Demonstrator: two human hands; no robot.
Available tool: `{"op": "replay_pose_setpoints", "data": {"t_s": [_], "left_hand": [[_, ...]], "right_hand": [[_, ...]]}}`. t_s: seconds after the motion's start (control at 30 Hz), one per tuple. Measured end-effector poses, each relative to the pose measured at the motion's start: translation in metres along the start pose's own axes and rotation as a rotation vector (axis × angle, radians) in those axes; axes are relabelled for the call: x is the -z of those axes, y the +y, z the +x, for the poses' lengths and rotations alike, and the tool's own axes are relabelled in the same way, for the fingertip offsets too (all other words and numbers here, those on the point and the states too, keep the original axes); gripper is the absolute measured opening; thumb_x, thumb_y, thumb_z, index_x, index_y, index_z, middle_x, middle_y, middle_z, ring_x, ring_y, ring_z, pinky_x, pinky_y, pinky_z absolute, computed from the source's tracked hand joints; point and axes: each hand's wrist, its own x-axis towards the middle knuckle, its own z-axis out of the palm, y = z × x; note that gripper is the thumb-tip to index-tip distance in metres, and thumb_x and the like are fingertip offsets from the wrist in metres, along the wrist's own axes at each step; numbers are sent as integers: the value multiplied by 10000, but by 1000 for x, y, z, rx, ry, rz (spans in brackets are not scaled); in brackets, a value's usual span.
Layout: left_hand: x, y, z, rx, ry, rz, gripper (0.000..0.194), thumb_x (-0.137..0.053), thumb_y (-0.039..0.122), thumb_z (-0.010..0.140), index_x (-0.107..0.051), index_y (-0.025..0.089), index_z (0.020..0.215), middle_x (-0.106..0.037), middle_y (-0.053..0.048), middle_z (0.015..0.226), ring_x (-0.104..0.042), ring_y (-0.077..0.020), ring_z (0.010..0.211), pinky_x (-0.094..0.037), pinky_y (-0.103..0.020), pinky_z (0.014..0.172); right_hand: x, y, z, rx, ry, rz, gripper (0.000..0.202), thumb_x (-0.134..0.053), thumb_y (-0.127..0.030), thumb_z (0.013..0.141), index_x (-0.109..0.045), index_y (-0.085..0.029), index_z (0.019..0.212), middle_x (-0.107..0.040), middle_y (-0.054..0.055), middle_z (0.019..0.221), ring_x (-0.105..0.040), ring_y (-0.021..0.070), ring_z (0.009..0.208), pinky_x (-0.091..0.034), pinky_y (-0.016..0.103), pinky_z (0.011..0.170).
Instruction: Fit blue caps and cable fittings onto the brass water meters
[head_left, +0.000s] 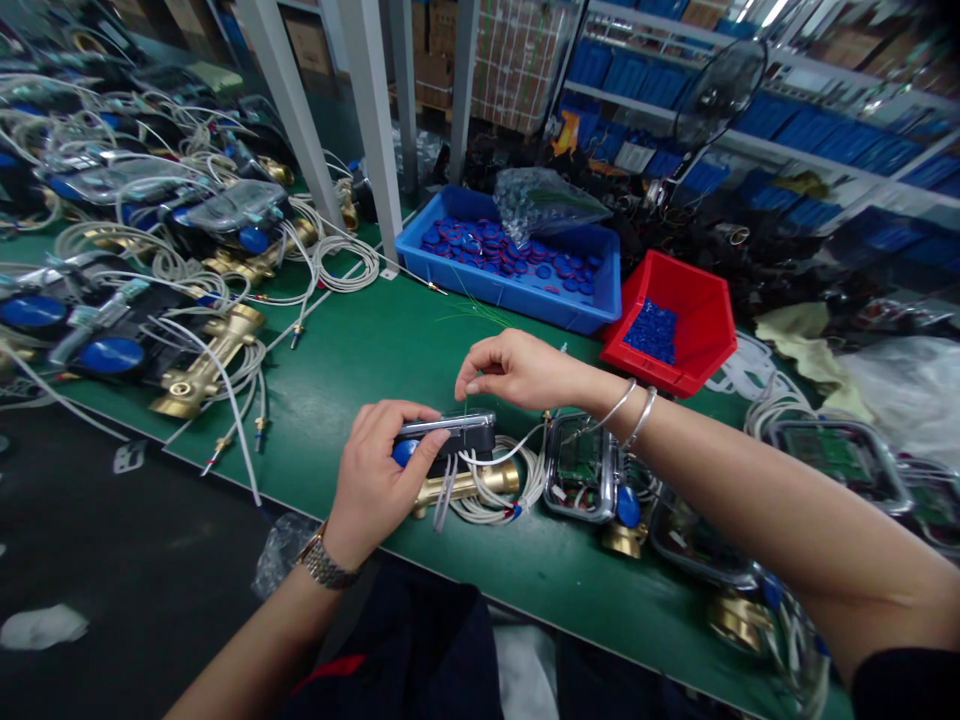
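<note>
My left hand (382, 465) is wrapped around a dark meter head with a clear cover (480, 432), tilted up on its brass pipe body (480, 482). Part of a blue round cap (405, 452) shows beneath my fingers. Above the meter's edge, my right hand (510, 370) is closed in a pinch on a thin green wire (466, 405) that runs down to the housing. A coil of white cable (491, 508) lies under and beside the meter. The fingertips of the right hand are partly hidden.
A blue bin (510, 295) of round blue caps and a red bin (712, 330) of small blue parts stand behind. Finished-looking meters (112, 355) with cables crowd the left; open-faced meters (581, 470) line the right. A grey post (375, 130) rises at the table's back.
</note>
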Motion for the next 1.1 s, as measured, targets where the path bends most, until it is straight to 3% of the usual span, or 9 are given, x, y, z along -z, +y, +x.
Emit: {"op": "replay_pose_setpoints", "data": {"t_s": [0.13,0.27,0.47,0.6,0.77,0.97,1.1], "left_hand": [[0,-1,0,-52,39,33,134,-668,281,920,-634,194,1017,-682,-40,988,-595,-200,949,-453,-361,868],[11,-4,7,-330,112,119,216,-770,236,835,-648,205,1011,-710,-39,958,-631,-203,919,-480,-373,865],[28,5,34,-841,-61,417,205,-670,166,902,-699,259,1082,-746,-2,957,-629,-190,863,-469,-363,792],[30,19,51,-1008,-172,523,167,-579,138,953,-712,215,1018,-737,-17,922,-628,-191,874,-469,-364,790],[25,23,52,-925,-254,516,137,-560,167,971,-690,196,937,-727,-27,944,-605,-209,898,-457,-381,800],[26,28,20,-535,-287,-41,76,-572,185,977,-645,188,955,-734,-24,959,-605,-163,875,-481,-318,795],[30,40,-1,-325,-230,-207,114,-570,144,969,-665,202,943,-723,5,859,-639,-120,789,-498,-250,746]], "right_hand": [[-3,-5,-2,-4,-57,-5,200,-612,-268,952,-732,-159,1070,-682,7,806,-540,126,693,-352,253,654],[-9,-7,-1,-87,4,-56,225,-465,-158,980,-654,-149,1103,-667,31,900,-550,136,772,-353,250,697],[-14,-13,-1,-80,-43,-134,271,-487,-85,885,-643,-161,1094,-638,-2,743,-515,133,657,-318,251,636],[-9,-15,-4,-107,-27,-127,275,-494,-65,860,-652,-151,1069,-618,-10,713,-508,132,654,-316,251,632],[-3,-12,-10,-107,-26,-45,221,-528,-85,890,-655,-139,1063,-555,-42,674,-462,111,622,-311,245,617],[6,1,-26,-127,94,128,94,-667,-181,857,-667,-135,939,-523,-46,686,-441,99,617,-320,246,589],[5,-18,-51,-222,243,440,98,-686,-235,854,-634,-152,861,-540,-43,680,-461,95,610,-360,245,583]]}}
